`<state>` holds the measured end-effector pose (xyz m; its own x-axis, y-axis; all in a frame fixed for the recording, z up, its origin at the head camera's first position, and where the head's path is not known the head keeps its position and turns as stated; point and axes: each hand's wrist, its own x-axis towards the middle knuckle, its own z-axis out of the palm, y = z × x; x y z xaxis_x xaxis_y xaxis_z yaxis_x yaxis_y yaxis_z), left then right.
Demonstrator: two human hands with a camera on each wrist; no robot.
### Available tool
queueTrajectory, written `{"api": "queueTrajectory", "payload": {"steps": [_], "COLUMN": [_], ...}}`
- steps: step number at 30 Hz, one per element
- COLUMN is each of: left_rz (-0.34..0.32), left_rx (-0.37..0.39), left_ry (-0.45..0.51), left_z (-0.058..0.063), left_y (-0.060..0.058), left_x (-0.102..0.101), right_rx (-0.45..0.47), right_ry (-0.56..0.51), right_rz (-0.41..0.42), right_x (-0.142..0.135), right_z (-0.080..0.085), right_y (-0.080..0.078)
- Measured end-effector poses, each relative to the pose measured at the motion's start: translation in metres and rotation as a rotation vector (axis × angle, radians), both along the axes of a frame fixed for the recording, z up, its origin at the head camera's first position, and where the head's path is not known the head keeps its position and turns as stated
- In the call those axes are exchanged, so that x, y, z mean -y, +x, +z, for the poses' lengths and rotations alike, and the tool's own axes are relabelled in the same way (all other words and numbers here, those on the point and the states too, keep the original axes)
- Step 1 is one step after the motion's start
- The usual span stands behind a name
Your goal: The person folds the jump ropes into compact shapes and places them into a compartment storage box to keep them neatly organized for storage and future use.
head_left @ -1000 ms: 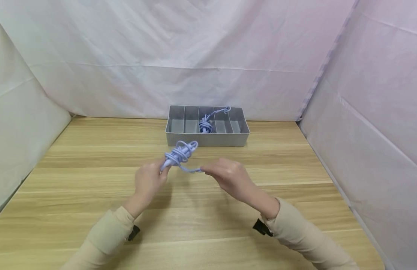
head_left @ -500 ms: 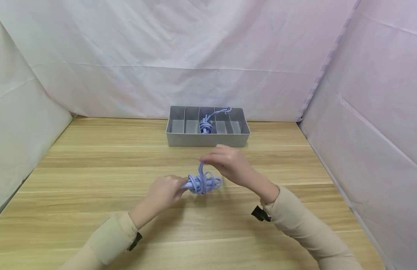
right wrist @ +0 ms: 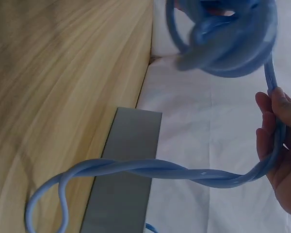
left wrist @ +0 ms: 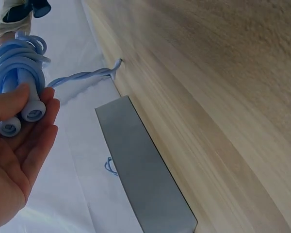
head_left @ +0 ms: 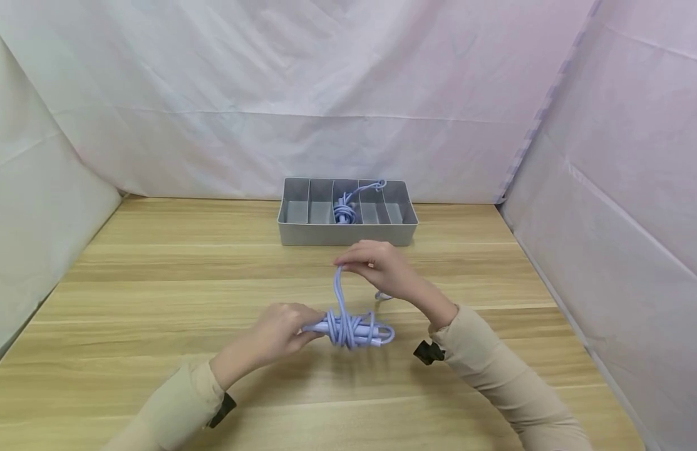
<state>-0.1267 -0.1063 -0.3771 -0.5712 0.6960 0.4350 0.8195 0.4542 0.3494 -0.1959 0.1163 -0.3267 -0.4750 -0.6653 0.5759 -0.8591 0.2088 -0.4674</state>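
My left hand (head_left: 283, 329) holds a light-blue jump rope (head_left: 362, 331) by one end of its paired handles, with the cord wound around their middle. In the left wrist view the thumb lies over the two handles (left wrist: 30, 99), their round ends facing the camera. Above the bundle, my right hand (head_left: 379, 268) pinches the cord, which runs up taut from the windings. A twisted, looped tail of the cord (right wrist: 194, 175) hangs out past the right fingers in the right wrist view. Both hands are over the wooden table.
A grey divided box (head_left: 348, 235) with several compartments stands at the back of the table (head_left: 185, 282). Its middle compartment holds another wound blue jump rope (head_left: 345, 212), whose looped end rests over the dividers. White cloth walls (head_left: 241, 144) enclose the back and sides.
My left hand has come down and to the right, turning the bundle from slanted to nearly level. The right hand has risen slightly, and the cord now stretches upward from the windings.
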Motion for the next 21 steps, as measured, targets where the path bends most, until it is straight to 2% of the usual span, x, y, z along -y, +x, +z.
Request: {"api": "queueTrajectory", "payload": {"steps": [4,12,17,21], "left_rz": [-0.054,-0.096,-0.091,-0.060], "left_rx": [-0.003,-0.003,0.045,0.051], "left_ry": [0.067,0.299,0.408,0.510], "left_z": [0.001,0.006,0.009,0.011], "left_y": [0.003,0.003,0.001,-0.002], "left_x": [-0.001,0.000,0.000,-0.001], "right_rx": [0.148,0.408,0.466,0.477], "right_ry": [-0.047,-0.156,-0.237,-0.230], "right_rz": [0.030,-0.015,0.022,-0.020], "right_x": [0.001,0.003,0.009,0.012], "right_z": [-0.009,-0.027,-0.021,-0.025], "right_y": [-0.003,-0.002,0.008,0.012]}}
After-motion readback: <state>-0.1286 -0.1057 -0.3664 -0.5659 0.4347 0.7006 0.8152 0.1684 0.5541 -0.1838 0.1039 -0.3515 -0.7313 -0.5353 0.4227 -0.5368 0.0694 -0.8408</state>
